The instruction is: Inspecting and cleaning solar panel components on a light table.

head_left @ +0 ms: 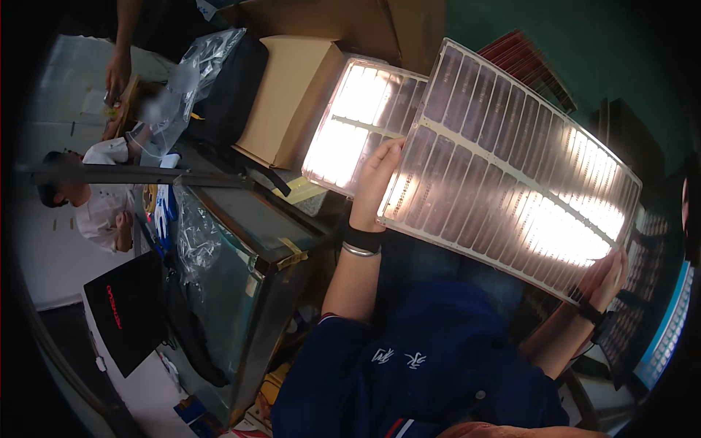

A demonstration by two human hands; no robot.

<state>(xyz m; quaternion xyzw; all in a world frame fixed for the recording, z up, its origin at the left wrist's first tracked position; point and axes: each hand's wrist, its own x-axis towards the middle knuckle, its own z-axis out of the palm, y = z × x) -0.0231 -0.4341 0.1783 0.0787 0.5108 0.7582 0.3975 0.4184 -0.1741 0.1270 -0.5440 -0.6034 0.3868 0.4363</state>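
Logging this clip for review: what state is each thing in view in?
Held tray: tilted, glare across it
Left hand: gripping its left edge
Right hand: gripping its right edge
Second tray: partly hidden by held tray
Cardboard box: open or shut unclear
Clear plastic: crumpled

Left fingers and right fingers grip, well apart (forearms extended).

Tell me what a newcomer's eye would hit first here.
Probably the large, glaring ribbed panel right of centre, held by the left hand and right hand. Beyond its left end, another panel shines. At far left, a person in white may draw the eye next.
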